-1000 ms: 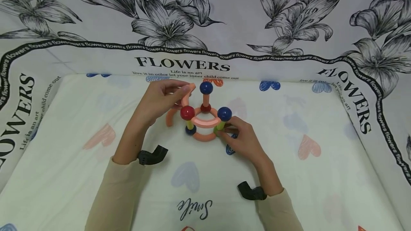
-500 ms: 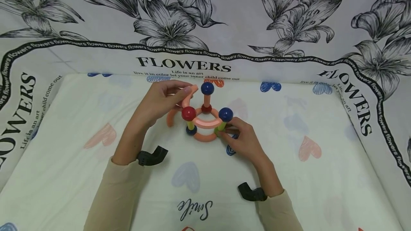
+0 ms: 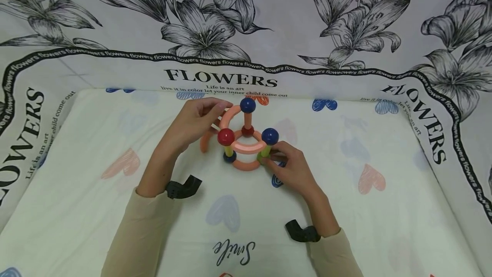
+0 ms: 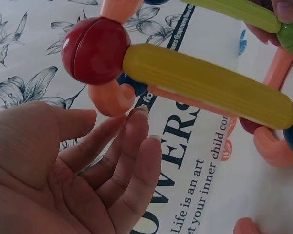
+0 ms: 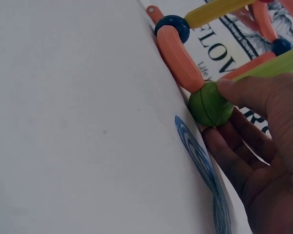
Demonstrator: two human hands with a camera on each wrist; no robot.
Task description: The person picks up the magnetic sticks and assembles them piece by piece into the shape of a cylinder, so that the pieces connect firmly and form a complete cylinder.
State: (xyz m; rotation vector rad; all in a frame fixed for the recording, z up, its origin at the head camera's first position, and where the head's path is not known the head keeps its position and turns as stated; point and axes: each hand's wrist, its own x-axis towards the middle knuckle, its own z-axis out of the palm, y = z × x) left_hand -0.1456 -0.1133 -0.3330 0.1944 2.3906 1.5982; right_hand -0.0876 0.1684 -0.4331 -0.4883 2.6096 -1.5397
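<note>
A frame of magnetic balls and rods stands upright on the cloth. In it, a curved orange rod (image 3: 227,116) spans from the upper red ball (image 3: 226,137) to the rear blue ball (image 3: 247,105). My left hand (image 3: 192,121) is beside this rod; in the left wrist view thumb and fingers are apart, with fingertips close to the rod's end but whether they touch it is unclear. The right hand (image 3: 294,166) pinches the green ball (image 5: 210,105) at the base. A yellow rod (image 4: 210,85) joins the red ball to a lower blue ball (image 3: 229,157).
Another curved orange rod (image 3: 205,142) lies on the cloth left of the frame, partly behind the left hand. The white cloth (image 3: 153,234) has printed hearts. Behind it hangs a flower-printed cloth (image 3: 284,25). A black camera mount sits on each wrist.
The curved orange rod the left hand was holding has swung right and now meets the rear blue ball. The left fingers have let go of it. The right hand stays put.
</note>
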